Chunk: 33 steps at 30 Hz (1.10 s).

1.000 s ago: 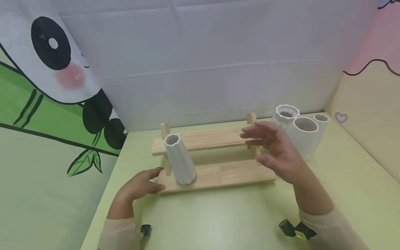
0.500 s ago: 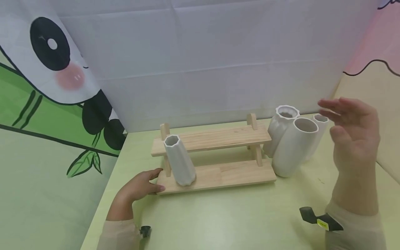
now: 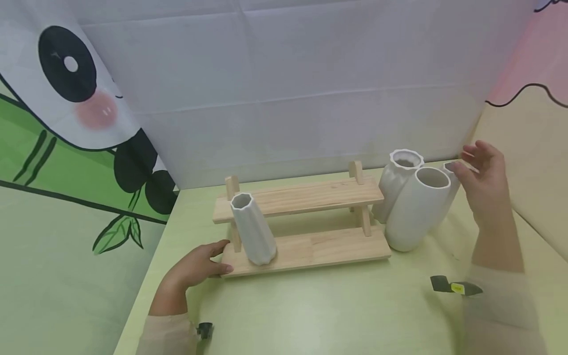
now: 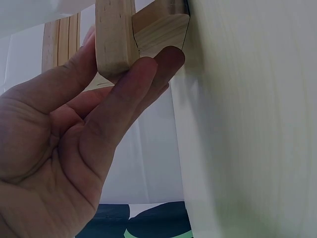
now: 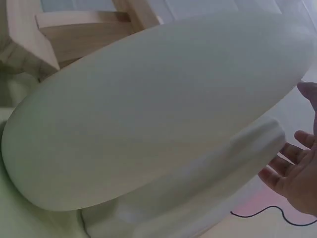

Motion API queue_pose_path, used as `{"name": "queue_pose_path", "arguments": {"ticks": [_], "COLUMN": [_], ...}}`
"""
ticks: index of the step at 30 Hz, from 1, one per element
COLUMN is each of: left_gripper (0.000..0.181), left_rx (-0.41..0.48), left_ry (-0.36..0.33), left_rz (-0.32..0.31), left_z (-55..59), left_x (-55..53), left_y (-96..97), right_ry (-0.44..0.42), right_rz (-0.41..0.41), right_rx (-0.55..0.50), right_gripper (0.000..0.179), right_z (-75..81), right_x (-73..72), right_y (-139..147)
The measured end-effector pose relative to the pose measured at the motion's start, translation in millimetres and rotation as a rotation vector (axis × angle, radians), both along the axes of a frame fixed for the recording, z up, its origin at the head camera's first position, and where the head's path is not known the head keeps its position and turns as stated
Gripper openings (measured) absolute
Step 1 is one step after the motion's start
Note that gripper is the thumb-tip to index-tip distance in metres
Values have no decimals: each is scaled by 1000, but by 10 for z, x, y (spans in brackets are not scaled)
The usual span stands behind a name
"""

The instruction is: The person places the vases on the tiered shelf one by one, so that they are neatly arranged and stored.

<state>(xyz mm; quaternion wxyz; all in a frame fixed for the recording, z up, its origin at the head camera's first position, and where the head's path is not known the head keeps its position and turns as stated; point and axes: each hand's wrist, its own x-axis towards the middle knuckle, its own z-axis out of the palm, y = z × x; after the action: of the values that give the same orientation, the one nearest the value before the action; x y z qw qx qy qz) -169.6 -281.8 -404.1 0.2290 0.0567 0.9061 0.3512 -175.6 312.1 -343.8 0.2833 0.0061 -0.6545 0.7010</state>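
My left hand (image 3: pixel 197 266) grips the left end of a two-tier wooden shelf (image 3: pixel 310 196), thumb and fingers on either side of its lower board (image 4: pixel 116 39). A ribbed white vase (image 3: pixel 255 231) stands on that board near the left. At the right, my right hand (image 3: pixel 485 185) is beside a slim white vase (image 3: pixel 451 195), its thumb overlapping the mouth in the head view. In the right wrist view the fingers (image 5: pixel 282 166) are spread close to the slim vase's top. A smooth oval vase (image 3: pixel 412 217) partly hides the slim one.
A round white vase (image 3: pixel 392 185) with a scalloped rim stands behind the smooth one, close to the shelf's right end. White cloth (image 3: pixel 288 98) rises behind the pale table (image 3: pixel 301 310). A cream wall panel (image 3: pixel 532 162) borders the right side.
My right hand has swung right, away from the shelf, past the vases, then back left to the slim vase's mouth. The left hand stays on the shelf end.
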Motion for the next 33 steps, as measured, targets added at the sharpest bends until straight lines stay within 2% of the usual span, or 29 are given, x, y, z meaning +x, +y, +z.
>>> {"name": "queue_pose_path", "arguments": {"ticks": [2, 6, 10, 14, 17, 21, 23, 27, 33], "left_gripper": [86, 85, 85, 85, 85, 84, 84, 85, 85], "left_rx": [-1, 13, 25, 23, 19, 16, 16, 21, 19], "left_ry": [-1, 5, 3, 2, 4, 4, 3, 1, 2], "left_rz": [-1, -2, -3, -4, -3, 0, 1, 3, 3], "left_z": [-2, -1, -4, -14, -16, -9, -4, 0, -8], "left_x": [0, -5, -10, -12, -15, -15, -12, -7, 0], "left_y": [-3, 1, 7, 4, 2, 5, 7, 5, -4], "right_ry": [-115, -190, -177, -205, -258, -340, -372, -399, -383], "right_rz": [1, 35, 71, 74, 2, -156, -208, -272, -367], "right_rx": [116, 231, 193, 142, 202, 310, 316, 312, 346], "right_gripper": [65, 67, 59, 52, 46, 31, 23, 18, 16], "right_z": [-66, -149, -222, -286, -309, -325, -336, -365, -386], "right_x": [-33, -72, -120, -159, -179, -211, -229, -260, -265], "right_y": [46, 86, 89, 102, 100, 74, 63, 59, 78]}}
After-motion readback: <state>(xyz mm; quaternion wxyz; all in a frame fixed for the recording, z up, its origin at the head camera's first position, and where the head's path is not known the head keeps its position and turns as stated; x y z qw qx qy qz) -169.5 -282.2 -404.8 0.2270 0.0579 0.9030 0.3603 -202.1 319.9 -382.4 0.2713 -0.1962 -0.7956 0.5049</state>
